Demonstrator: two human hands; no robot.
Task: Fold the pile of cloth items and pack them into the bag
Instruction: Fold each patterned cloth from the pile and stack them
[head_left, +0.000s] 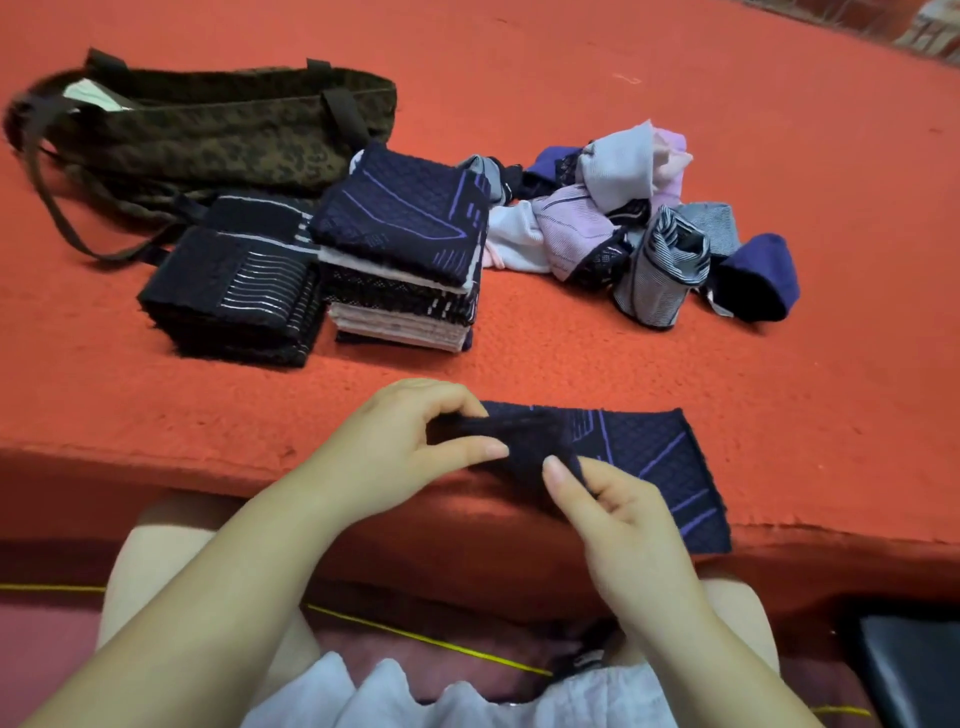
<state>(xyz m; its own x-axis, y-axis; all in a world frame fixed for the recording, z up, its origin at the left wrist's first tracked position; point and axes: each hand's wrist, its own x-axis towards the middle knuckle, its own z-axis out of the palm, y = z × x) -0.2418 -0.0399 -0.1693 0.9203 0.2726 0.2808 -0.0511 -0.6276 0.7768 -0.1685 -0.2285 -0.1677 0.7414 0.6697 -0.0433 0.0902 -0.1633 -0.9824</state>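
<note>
Right now we hold a dark navy cloth (639, 462) with purple lines at the near edge of the orange-red tabletop (675, 338). Our left hand (410, 441) pinches the cloth's left end between thumb and curled fingers, lifting that part off the surface. Our right hand (613, 514) pinches the same raised fold just beside it, thumb on top, fingers curled beneath. The rest of the cloth lies flat to the right, its near corner hanging over the tabletop's edge.

Farther back on the left lies the bag (218, 135), a dark leopard-patterned tote on its side with brown straps trailing toward us. Its mouth faces left, and something pale shows inside at the opening; we cannot tell what it is.

Touching the bag's near side are two piles of folded cloths. The left stack (234, 296) is black with thin white stripes. The right stack (405, 260) stands just beside it, touching, and is taller, with alternating dark and pale layers and a navy piece with purple lines on top.

To the right of the stacks sits the unfolded pile (639, 218), a loose heap of crumpled cloths in white, pink, grey-striped, and deep purple.

Below the tabletop edge we see our knees and a pale garment (457, 696) on our lap.
</note>
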